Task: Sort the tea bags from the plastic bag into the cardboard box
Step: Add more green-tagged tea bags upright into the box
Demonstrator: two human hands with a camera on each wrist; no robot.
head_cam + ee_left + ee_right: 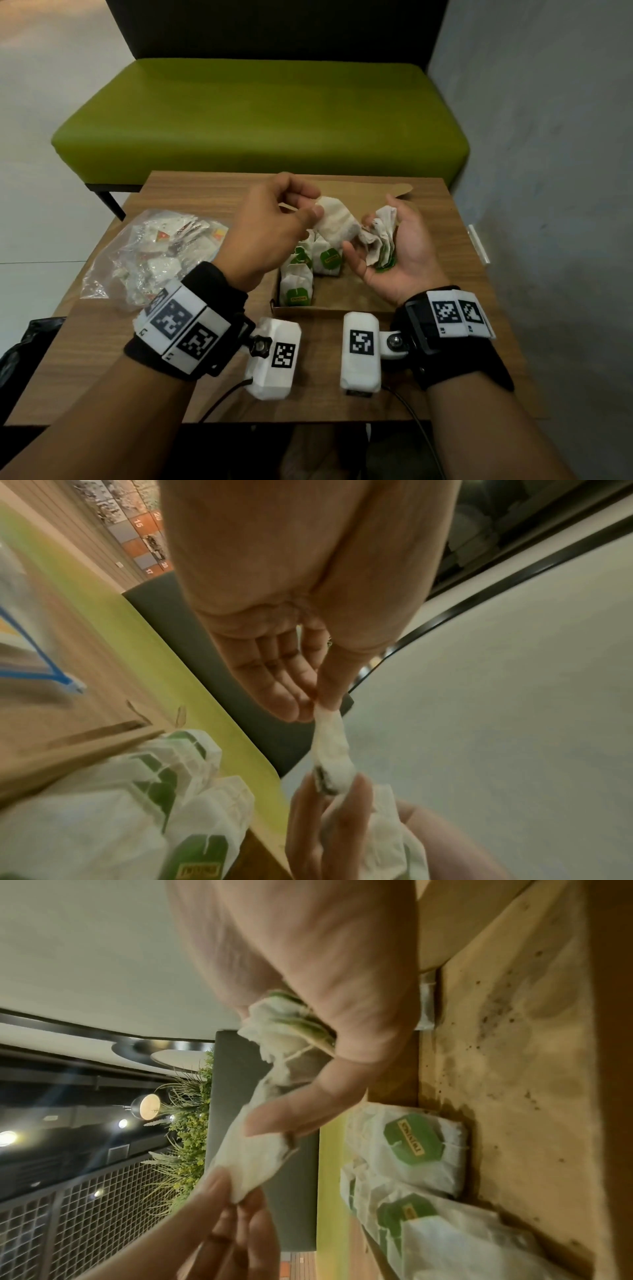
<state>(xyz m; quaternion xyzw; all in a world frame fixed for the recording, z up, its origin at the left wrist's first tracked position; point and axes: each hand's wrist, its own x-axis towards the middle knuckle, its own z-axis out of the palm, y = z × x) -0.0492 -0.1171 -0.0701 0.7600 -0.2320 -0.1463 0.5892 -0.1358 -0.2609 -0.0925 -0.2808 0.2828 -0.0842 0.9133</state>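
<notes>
Over the open cardboard box point(346, 301), my left hand point(312, 206) pinches one end of a white tea bag point(337, 222) between thumb and fingers. My right hand point(371, 229), palm up, cups a crumpled bunch of tea bags point(382, 240) with green tags, and its thumb touches the other end of the white tea bag. The left wrist view shows the tea bag point(330, 745) stretched from my left fingertips point(301, 699) to the right hand's fingers point(329, 818). Several tea bags with green labels point(297, 284) point(414, 1139) lie in the box's left part. The plastic bag point(154, 257) lies at the left.
The box stands on a small wooden table point(472, 274), its lid flap point(394, 192) open toward the back. A green bench point(260, 126) stands behind the table and a grey wall point(548, 171) rises at the right. The box's right half point(514, 1069) shows bare cardboard with tea dust.
</notes>
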